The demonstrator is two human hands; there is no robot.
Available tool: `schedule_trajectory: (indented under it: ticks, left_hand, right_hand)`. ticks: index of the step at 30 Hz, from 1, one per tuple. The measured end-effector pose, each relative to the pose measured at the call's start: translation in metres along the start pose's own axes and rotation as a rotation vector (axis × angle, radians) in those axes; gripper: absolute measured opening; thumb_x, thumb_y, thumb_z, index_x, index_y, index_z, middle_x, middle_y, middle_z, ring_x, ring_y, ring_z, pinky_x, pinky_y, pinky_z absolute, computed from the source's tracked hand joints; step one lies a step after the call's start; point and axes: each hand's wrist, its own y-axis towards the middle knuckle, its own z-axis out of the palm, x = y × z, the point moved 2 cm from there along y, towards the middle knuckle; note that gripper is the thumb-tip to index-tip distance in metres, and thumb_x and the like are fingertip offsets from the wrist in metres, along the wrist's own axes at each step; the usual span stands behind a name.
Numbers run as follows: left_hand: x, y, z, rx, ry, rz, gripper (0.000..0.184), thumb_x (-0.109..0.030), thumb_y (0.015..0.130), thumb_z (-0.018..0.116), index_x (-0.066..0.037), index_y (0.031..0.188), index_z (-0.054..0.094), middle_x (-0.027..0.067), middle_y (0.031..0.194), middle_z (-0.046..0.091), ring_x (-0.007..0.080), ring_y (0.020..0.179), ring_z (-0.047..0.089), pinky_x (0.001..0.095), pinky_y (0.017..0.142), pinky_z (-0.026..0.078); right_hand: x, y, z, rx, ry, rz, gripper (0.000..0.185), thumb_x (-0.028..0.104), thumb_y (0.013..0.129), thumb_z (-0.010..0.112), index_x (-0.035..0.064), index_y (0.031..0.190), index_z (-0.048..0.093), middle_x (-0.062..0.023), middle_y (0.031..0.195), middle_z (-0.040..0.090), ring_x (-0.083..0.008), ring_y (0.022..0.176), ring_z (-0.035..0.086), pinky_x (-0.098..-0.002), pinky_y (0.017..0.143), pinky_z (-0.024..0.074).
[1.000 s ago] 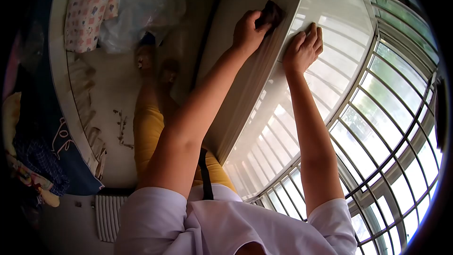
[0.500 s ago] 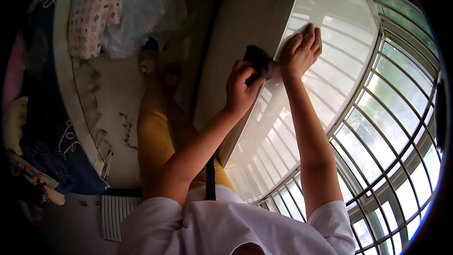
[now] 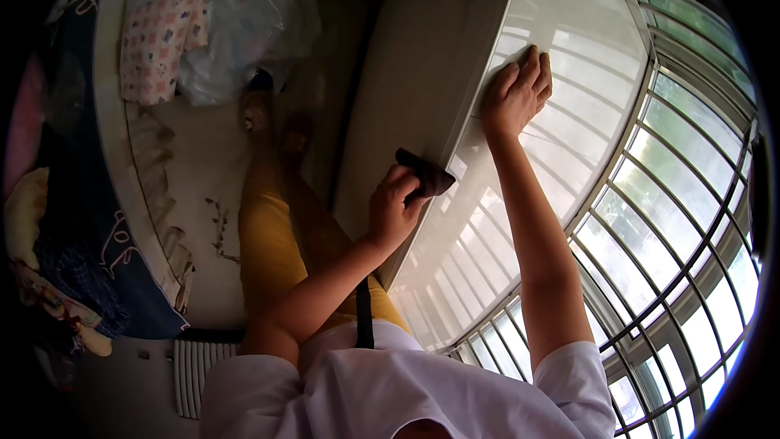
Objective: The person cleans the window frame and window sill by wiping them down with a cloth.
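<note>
My left hand (image 3: 394, 210) is closed around a dark cloth (image 3: 426, 176). The cloth lies against the front edge of a glossy pale window sill (image 3: 561, 114), and one corner of it reaches over the top. Farther along the sill, my right hand (image 3: 517, 96) rests on the surface. Its fingers are stretched out, slightly bent, and I see nothing in them. A thin joint line runs across the sill by that hand's wrist.
Right of the sill is a window with metal bars (image 3: 650, 195). Below the edge stands a pale front panel (image 3: 414, 57). On the left are plastic bags (image 3: 244, 24), a pink patterned cloth (image 3: 154, 49) and dark blue fabric (image 3: 138, 276). My yellow-trousered legs (image 3: 272, 252) stand between.
My left hand has moved the dark cloth along the sill's edge toward my body, away from my right hand. My right hand has stayed at nearly the same spot.
</note>
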Motion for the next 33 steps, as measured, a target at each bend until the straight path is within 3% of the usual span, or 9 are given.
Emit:
schedule_trajectory:
  ticks: [2, 6, 9, 13, 17, 20, 25, 30, 33]
  left_hand:
    - [-0.004, 0.002, 0.006, -0.059, -0.096, -0.093, 0.022, -0.003, 0.071, 0.075, -0.001, 0.079, 0.055, 0.0121, 0.088, 0.056, 0.0323, 0.083, 0.058, 0.0370, 0.068, 0.047]
    - [-0.022, 0.092, 0.013, -0.181, -0.039, 0.078, 0.022, -0.002, 0.071, 0.074, 0.000, 0.084, 0.056, 0.0142, 0.089, 0.057, 0.0353, 0.083, 0.057, 0.0384, 0.069, 0.046]
    - [-0.030, 0.152, 0.015, -0.188, 0.013, 0.065, 0.023, -0.010, 0.073, 0.075, -0.001, 0.086, 0.058, 0.0135, 0.088, 0.060, 0.0350, 0.080, 0.060, 0.0388, 0.068, 0.047]
    - [-0.024, 0.133, 0.010, -0.133, 0.008, 0.063, 0.022, -0.012, 0.075, 0.075, -0.002, 0.085, 0.058, 0.0128, 0.088, 0.060, 0.0347, 0.081, 0.060, 0.0389, 0.068, 0.048]
    - [-0.009, 0.046, 0.002, -0.114, -0.006, 0.037, 0.015, -0.007, 0.076, 0.072, -0.003, 0.081, 0.059, 0.0129, 0.089, 0.062, 0.0340, 0.083, 0.061, 0.0380, 0.070, 0.050]
    - [-0.001, 0.031, 0.017, -0.224, -0.146, -0.099, 0.009, -0.004, 0.082, 0.069, -0.003, 0.086, 0.061, 0.0117, 0.083, 0.062, 0.0276, 0.076, 0.063, 0.0328, 0.069, 0.050]
    - [-0.001, 0.106, 0.027, -0.372, -0.075, -0.103, 0.009, -0.003, 0.082, 0.068, -0.001, 0.088, 0.062, 0.0119, 0.079, 0.064, 0.0230, 0.073, 0.063, 0.0308, 0.064, 0.049]
    - [0.010, 0.182, 0.032, -0.251, -0.250, -0.151, 0.013, -0.003, 0.080, 0.071, 0.000, 0.092, 0.066, 0.0122, 0.076, 0.067, 0.0209, 0.068, 0.064, 0.0300, 0.064, 0.049]
    - [0.020, 0.156, 0.028, -0.198, -0.228, -0.201, 0.011, -0.002, 0.079, 0.071, 0.000, 0.088, 0.066, 0.0119, 0.076, 0.066, 0.0189, 0.068, 0.064, 0.0296, 0.063, 0.049]
  right_hand:
    - [-0.001, 0.000, 0.000, -0.002, -0.008, -0.005, 0.051, 0.028, 0.092, 0.039, 0.0086, 0.139, 0.040, -0.0169, 0.147, 0.033, -0.0359, 0.135, 0.026, -0.0496, 0.110, 0.0204]
    - [-0.001, 0.002, 0.001, -0.024, -0.008, -0.020, 0.049, 0.027, 0.092, 0.042, 0.0089, 0.137, 0.041, -0.0158, 0.144, 0.036, -0.0363, 0.133, 0.028, -0.0499, 0.109, 0.0220]
    - [-0.010, 0.009, 0.003, -0.018, -0.029, -0.085, 0.046, 0.026, 0.090, 0.045, 0.0083, 0.133, 0.045, -0.0152, 0.139, 0.039, -0.0368, 0.130, 0.030, -0.0492, 0.107, 0.0238]
    - [-0.014, 0.075, -0.003, 0.139, -0.005, -0.055, 0.043, 0.030, 0.090, 0.050, 0.0122, 0.129, 0.049, -0.0139, 0.137, 0.041, -0.0373, 0.128, 0.034, -0.0489, 0.105, 0.0281]
    - [0.019, 0.118, 0.041, -0.111, -0.030, -0.034, 0.053, 0.041, 0.093, 0.040, 0.0145, 0.138, 0.041, -0.0087, 0.146, 0.036, -0.0340, 0.134, 0.029, -0.0474, 0.110, 0.0242]
    - [0.030, 0.117, 0.030, -0.037, 0.000, 0.025, 0.054, 0.041, 0.093, 0.038, 0.0143, 0.140, 0.039, -0.0099, 0.146, 0.035, -0.0346, 0.134, 0.028, -0.0492, 0.109, 0.0234]
    - [0.031, 0.115, 0.029, -0.004, -0.033, 0.056, 0.054, 0.041, 0.093, 0.038, 0.0130, 0.139, 0.039, -0.0104, 0.146, 0.034, -0.0348, 0.134, 0.028, -0.0502, 0.109, 0.0239]
    - [0.038, 0.115, 0.024, 0.000, -0.031, 0.050, 0.053, 0.039, 0.094, 0.036, 0.0112, 0.139, 0.039, -0.0119, 0.146, 0.034, -0.0353, 0.134, 0.027, -0.0494, 0.109, 0.0230]
    - [0.032, 0.116, 0.030, -0.016, -0.041, 0.033, 0.053, 0.039, 0.094, 0.036, 0.0105, 0.139, 0.039, -0.0126, 0.146, 0.034, -0.0353, 0.134, 0.027, -0.0487, 0.109, 0.0231]
